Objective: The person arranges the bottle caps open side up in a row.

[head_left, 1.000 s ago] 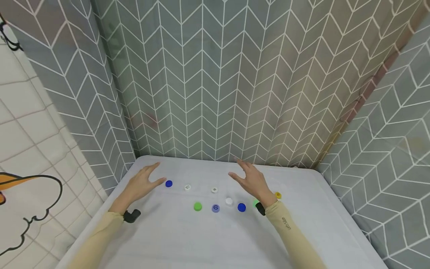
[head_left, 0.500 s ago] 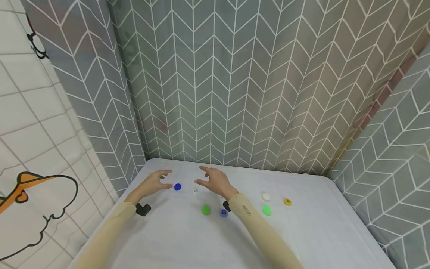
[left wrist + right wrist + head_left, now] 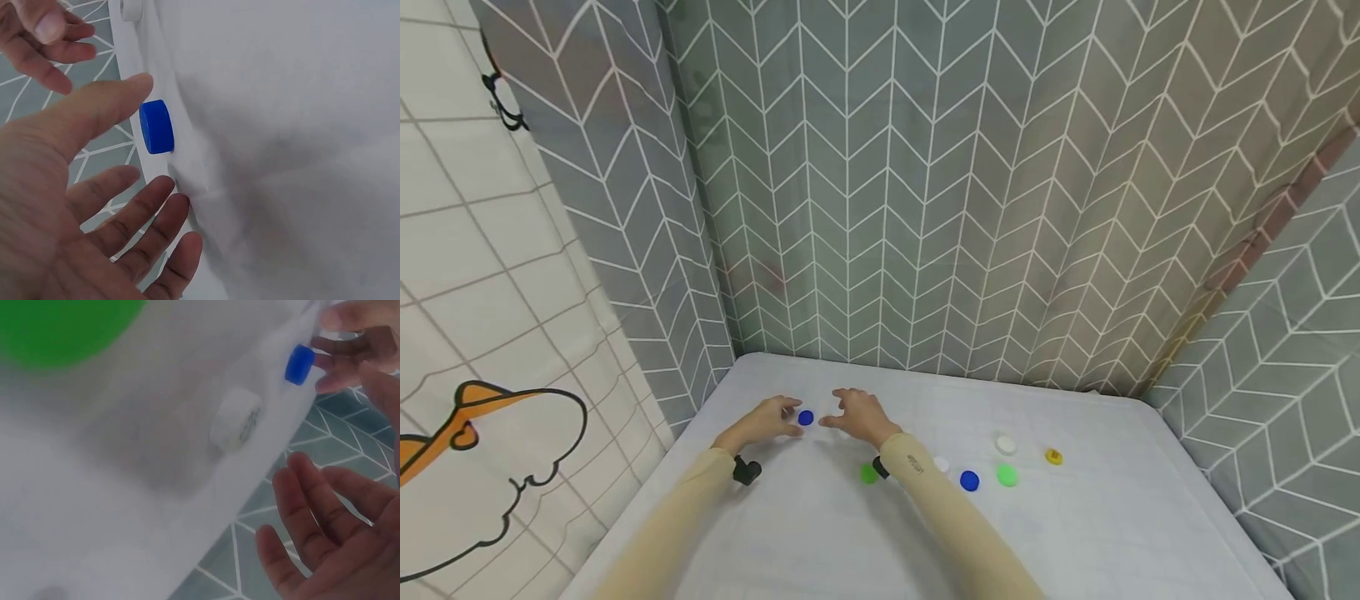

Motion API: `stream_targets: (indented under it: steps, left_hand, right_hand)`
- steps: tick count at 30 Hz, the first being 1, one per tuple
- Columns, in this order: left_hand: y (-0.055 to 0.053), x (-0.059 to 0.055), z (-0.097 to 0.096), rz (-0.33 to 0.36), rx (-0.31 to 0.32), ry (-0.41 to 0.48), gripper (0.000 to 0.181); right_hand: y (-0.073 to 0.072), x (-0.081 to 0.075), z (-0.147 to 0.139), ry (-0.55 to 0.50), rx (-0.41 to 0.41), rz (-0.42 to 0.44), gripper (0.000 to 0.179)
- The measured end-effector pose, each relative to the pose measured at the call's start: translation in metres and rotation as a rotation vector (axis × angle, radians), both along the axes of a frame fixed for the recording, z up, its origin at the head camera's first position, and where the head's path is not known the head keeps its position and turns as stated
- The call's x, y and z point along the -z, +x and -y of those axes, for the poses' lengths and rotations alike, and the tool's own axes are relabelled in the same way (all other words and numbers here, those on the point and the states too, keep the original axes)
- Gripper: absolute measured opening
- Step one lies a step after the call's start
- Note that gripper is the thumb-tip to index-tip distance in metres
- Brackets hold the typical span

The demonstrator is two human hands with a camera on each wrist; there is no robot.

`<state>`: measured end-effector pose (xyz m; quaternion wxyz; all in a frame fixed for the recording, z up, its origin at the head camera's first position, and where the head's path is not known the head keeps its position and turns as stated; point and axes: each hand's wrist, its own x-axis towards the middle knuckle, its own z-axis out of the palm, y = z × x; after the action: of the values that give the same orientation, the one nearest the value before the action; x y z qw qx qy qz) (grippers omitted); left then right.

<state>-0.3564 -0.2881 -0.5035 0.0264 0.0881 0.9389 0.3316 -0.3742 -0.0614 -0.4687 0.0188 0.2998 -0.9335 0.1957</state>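
Observation:
A blue bottle cap sits on the white tabletop between my two hands. Right beside it is my left hand, thumb and fingers spread apart on either side; in the left wrist view the thumb tip comes close to the cap's upper edge. From the other side reaches my right hand, its fingers loosely bent with nothing in them. A white cap with dark markings lies by the right hand in the right wrist view; in the head view that hand hides it. The green cap shows beside the right wrist.
Toward the right lie a second blue cap, a white cap, a light green cap and a yellow cap. Another white cap peeks out by the right sleeve. A patterned grey curtain hangs behind the table.
My right hand has swung left across the table toward the left-side blue cap. The left hand has lowered and moved closer around that cap. The head view has shifted slightly.

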Motion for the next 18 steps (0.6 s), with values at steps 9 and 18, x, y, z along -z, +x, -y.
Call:
stream_targets:
  steps: [9, 18]
  left_hand:
    - [-0.005, 0.005, -0.001, 0.019, -0.010, 0.008, 0.065]
    - [-0.012, 0.018, 0.007, -0.020, -0.045, 0.155, 0.042]
  right_hand:
    - [-0.001, 0.015, 0.024, 0.026, 0.014, 0.096, 0.063]
    - [-0.010, 0.026, 0.042, 0.019, 0.011, 0.113, 0.040]
